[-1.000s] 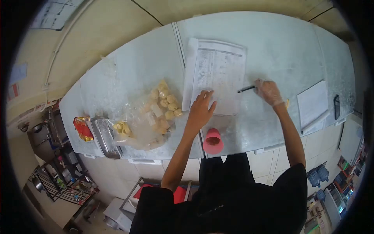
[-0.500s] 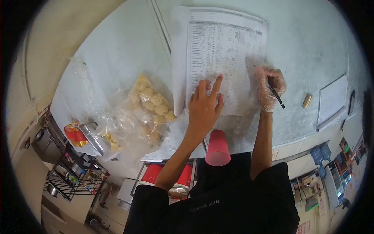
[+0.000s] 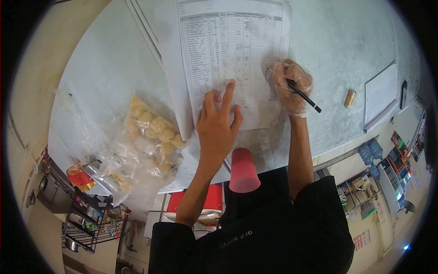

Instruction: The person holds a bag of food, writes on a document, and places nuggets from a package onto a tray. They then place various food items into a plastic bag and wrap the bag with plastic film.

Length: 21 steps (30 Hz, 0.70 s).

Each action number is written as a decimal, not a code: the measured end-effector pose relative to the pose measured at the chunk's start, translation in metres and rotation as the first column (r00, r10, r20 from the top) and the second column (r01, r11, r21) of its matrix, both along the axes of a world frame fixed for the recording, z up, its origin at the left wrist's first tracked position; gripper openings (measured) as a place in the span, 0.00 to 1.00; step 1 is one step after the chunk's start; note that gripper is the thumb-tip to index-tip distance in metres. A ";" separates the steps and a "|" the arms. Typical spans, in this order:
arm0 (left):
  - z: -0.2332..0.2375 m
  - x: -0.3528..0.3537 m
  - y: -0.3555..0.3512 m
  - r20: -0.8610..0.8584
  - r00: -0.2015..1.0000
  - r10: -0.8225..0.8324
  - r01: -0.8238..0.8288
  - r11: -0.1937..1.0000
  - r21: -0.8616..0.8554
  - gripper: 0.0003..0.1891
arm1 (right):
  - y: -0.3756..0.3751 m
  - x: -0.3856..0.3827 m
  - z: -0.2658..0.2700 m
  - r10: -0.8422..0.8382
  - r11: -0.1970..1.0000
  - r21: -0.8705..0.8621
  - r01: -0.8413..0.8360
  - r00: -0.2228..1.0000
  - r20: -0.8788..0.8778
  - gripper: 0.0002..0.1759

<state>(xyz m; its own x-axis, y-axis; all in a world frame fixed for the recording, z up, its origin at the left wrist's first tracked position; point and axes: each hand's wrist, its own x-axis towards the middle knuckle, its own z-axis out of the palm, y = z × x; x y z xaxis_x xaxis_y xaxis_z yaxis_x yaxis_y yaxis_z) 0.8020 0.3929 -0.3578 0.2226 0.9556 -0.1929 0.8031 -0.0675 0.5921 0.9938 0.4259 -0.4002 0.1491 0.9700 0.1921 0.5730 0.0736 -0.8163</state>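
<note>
A printed table sheet (image 3: 255,102) with handwritten entries lies flat on the pale worktop, its left side folded back as a white page. My bare left hand (image 3: 218,123) rests on the lower part of the sheet, index finger stretched out along a row and the other fingers partly bent. In a clear plastic glove, my right hand (image 3: 294,86) grips a black pencil (image 3: 306,97) over the sheet's right edge. The pencil's tip is hard to make out. Just below my left hand, a pink plastic cup (image 3: 243,171) is at the table's near edge.
Clear plastic bags with pale yellow balls (image 3: 153,123) lie on the left. Near them is a red and gold packet (image 3: 81,177). To the right are a small gold cylinder (image 3: 350,98), a paper pad (image 3: 380,96) and a dark phone-like object (image 3: 404,94). The worktop (image 3: 337,41) has a seam.
The whole view has shifted, so the sheet, bags and cup appear further left. My left index finger stays on the sheet, and my right hand still holds the pencil near its right edge.
</note>
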 end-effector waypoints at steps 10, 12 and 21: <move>0.000 -0.001 -0.001 -0.022 0.999 0.025 -0.027 0.996 -0.088 0.28 | 0.001 -0.004 -0.001 0.009 0.998 0.059 -0.016 0.993 0.119 0.20; -0.002 -0.002 -0.001 -0.034 0.999 -0.016 0.015 0.999 -0.040 0.31 | -0.001 -0.004 -0.001 0.006 0.999 0.032 -0.009 0.993 0.115 0.19; 0.002 0.000 0.005 0.032 0.996 0.083 -0.079 0.991 -0.107 0.42 | 0.001 -0.007 -0.001 -0.034 0.998 0.042 0.036 0.998 -0.052 0.19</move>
